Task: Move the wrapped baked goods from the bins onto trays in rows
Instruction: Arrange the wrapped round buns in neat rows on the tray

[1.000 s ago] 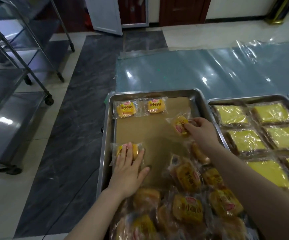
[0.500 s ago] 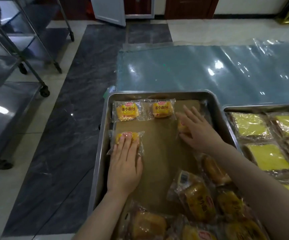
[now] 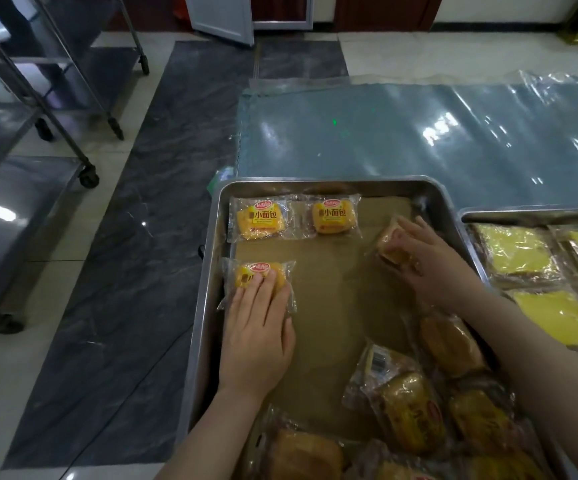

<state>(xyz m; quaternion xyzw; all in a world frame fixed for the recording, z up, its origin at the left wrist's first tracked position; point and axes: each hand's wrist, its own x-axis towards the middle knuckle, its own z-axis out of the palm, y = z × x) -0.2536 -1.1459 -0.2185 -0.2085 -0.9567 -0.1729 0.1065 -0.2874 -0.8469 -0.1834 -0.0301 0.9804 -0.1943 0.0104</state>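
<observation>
Tiled floor, steel tray (image 3: pixel 315 184) lined with brown paper. Left hand (image 3: pixel 258 337): fingers (image 3: pixel 263 287) straight and together, pressing flat on left bun (image 3: pixel 246 274) by the tray's left wall. Right hand (image 3: pixel 433 268): fingers slightly spread, laid over right bun (image 3: pixel 386 241), which sits tilted near the far right corner.

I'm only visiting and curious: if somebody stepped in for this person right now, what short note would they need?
Left hand: flat, fingers pressing a wrapped bun at the left edge of the tray, starting the second row.
Right hand: fingers laid over a tilted bun at the right end of the far row.
Done: the far-left bun and the far-middle bun lie flat, labels up.
Left: straighten the tilted one, then fill the remaining rows from the loose pile at the near end. The neighbouring tray holds yellow cakes.
</observation>
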